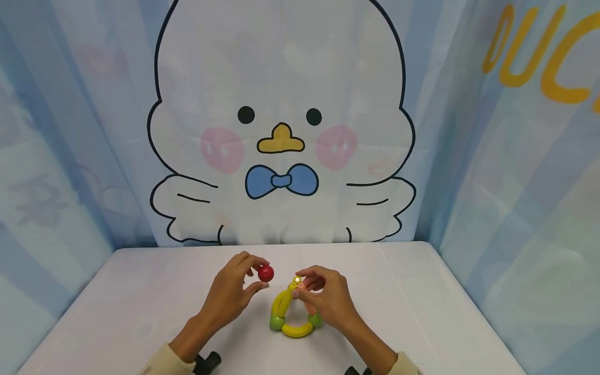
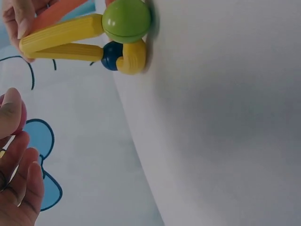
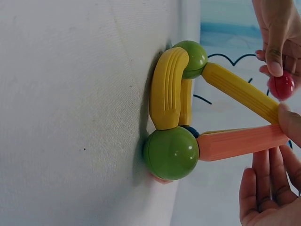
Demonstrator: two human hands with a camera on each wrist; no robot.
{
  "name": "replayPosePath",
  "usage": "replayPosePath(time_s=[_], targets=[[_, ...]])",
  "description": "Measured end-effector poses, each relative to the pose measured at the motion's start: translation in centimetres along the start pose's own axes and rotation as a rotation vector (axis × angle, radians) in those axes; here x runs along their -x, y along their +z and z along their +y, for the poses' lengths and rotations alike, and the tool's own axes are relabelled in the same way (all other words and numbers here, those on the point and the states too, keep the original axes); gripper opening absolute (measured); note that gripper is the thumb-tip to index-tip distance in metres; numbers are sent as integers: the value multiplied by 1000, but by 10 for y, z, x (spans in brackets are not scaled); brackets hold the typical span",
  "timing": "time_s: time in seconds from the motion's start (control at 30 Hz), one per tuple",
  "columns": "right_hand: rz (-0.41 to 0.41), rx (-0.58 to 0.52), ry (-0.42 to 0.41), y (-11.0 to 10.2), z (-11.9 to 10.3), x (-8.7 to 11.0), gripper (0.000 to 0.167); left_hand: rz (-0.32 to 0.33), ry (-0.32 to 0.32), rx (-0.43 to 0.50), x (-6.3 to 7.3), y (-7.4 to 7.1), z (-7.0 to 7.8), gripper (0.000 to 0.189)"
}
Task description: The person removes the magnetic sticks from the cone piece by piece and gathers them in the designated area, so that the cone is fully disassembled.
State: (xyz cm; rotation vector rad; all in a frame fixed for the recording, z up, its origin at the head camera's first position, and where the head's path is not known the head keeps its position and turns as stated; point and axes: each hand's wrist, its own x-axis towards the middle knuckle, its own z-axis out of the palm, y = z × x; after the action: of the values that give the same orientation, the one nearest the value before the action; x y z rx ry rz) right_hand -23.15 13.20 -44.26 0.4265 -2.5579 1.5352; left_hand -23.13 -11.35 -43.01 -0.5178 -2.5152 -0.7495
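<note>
My left hand (image 1: 229, 286) pinches a red ball (image 1: 265, 273) between thumb and fingertips, above the table and left of a small frame's top. The frame of toy building rods and balls stands on the table, with a curved yellow rod (image 1: 297, 331) between two green balls (image 1: 277, 322) at its base. Yellow rods (image 3: 242, 93) and an orange rod (image 3: 242, 142) slant up and meet at the top. There my right hand (image 1: 330, 294) grips the rod ends with thumb and fingers. A dark blue ball (image 2: 112, 55) and a light blue rod (image 2: 81, 11) are partly hidden behind.
The white tabletop (image 1: 117, 312) surrounds the frame. Behind it hangs a curtain (image 1: 281, 67) printed with a cartoon duck, and more blue-patterned curtain (image 1: 525, 208) flanks both sides. Dark wrist camera mounts (image 1: 208, 363) show at the bottom edge.
</note>
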Motion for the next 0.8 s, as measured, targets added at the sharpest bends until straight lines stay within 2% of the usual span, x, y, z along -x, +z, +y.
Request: replayPosePath(time_s=[0.23, 0.5, 0.8], targets=[[2, -9, -4, -1, 1, 0, 36, -21, -47, -31, 5, -8, -17, 49], [2, -18, -5, -1, 0, 0, 32, -73, -103, -79, 13, -22, -47, 49], [-2, -25, -6, -2, 0, 0, 33, -124, -137, -108, 20, -39, -79, 46]])
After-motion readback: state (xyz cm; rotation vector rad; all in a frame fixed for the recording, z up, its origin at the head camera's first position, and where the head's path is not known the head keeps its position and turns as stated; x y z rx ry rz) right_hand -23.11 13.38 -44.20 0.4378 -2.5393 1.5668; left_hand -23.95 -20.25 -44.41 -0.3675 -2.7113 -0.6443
